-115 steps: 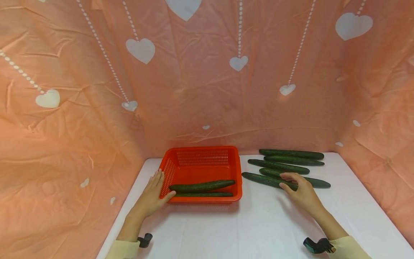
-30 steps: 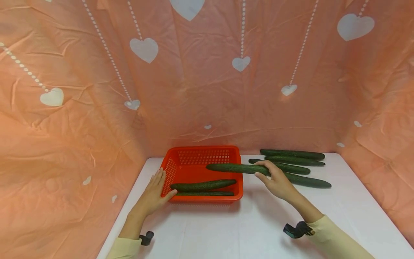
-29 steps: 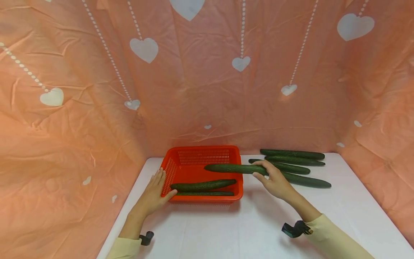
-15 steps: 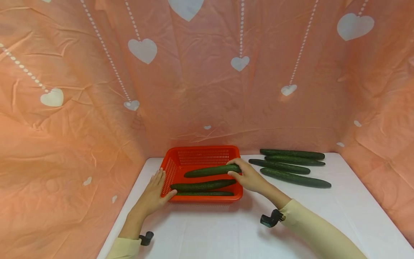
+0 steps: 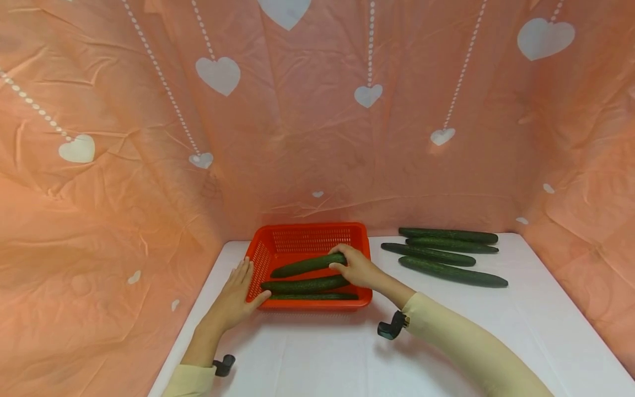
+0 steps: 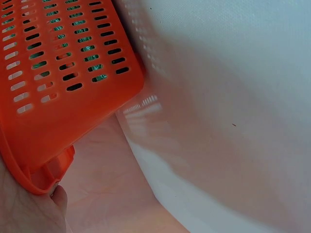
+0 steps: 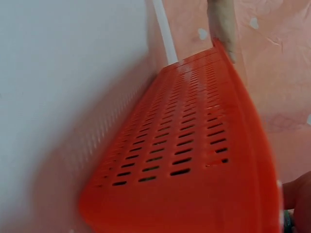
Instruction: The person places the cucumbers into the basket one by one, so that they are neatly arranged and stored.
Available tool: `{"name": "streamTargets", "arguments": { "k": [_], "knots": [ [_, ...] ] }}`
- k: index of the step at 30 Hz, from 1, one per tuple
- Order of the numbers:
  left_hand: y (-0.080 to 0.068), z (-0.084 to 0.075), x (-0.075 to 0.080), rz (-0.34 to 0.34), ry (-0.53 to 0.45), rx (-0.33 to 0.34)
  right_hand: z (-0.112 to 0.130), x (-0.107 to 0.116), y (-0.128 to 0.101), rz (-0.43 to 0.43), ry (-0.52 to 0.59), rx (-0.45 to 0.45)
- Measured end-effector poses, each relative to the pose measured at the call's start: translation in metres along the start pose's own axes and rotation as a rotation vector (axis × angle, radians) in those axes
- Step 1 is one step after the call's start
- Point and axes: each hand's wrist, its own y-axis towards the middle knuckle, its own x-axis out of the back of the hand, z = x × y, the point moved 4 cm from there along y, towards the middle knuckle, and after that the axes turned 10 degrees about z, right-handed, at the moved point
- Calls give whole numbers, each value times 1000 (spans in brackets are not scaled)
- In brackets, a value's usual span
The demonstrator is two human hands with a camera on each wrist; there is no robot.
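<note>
At the far left, peach cloth [image 5: 99, 248] printed with pale hearts runs round behind the white counter [image 5: 317, 353]. Next to it the person's left hand [image 5: 233, 295] lies along the left side of a red basket [image 5: 310, 305], its fingers straight and its thumb spread apart from them over the near corner. Inside the basket, two cucumbers rest side by side: a slim one [image 5: 315, 296] by the near wall and a thicker one [image 5: 297, 285] just behind it. Over them, within the basket, the right hand [image 5: 354, 268] is clamped on the right end of a third cucumber [image 5: 302, 266], slightly tilted; I can't tell whether it touches the basket's bottom. Further right, apart from the basket, four more cucumbers [image 5: 429, 255] lie close together on the counter.
</note>
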Motion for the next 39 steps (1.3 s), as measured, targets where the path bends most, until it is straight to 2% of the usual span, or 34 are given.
{"name": "streamTargets", "arguments": {
  "k": [7,22,29,33,39],
  "knots": [
    [1,1,-1,-4,12,-7,-1,-9,11,49,2,-17],
    [0,0,0,-10,10,-12,2,-18,22,68,-11,-60],
    [1,0,0,-11,6,-8,4,-2,17,-2,41,-12],
    [1,0,0,-6,3,-6,5,13,7,-52,49,-14],
    [1,1,-1,-4,6,-1,2,31,-15,-84,58,-2]
  ]
}}
